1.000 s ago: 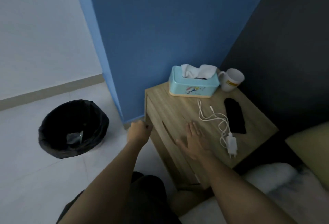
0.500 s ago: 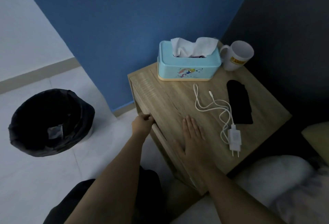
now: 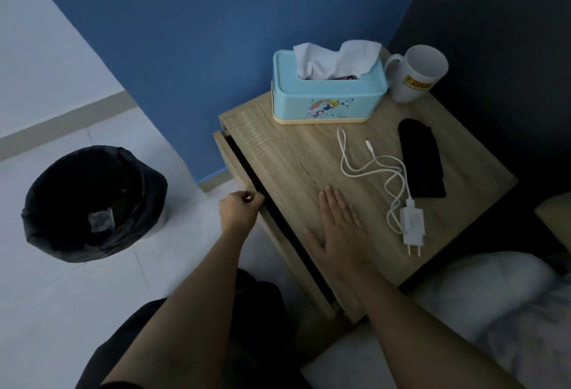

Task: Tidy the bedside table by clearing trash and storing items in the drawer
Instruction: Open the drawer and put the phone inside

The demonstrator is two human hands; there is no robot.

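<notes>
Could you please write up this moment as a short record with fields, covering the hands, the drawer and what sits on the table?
left hand: gripping the front of the light wooden drawer
right hand: flat on the wooden bedside table
drawer: open a narrow gap
on table: light blue tissue box, white mug, white charger with cable, black flat item
floor: black-lined bin, some trash inside

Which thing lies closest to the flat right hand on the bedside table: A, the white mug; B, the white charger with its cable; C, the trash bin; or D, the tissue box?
B: the white charger and its cable lie just beside the right hand pressed flat on the bedside table, nearer than any other choice.
</notes>
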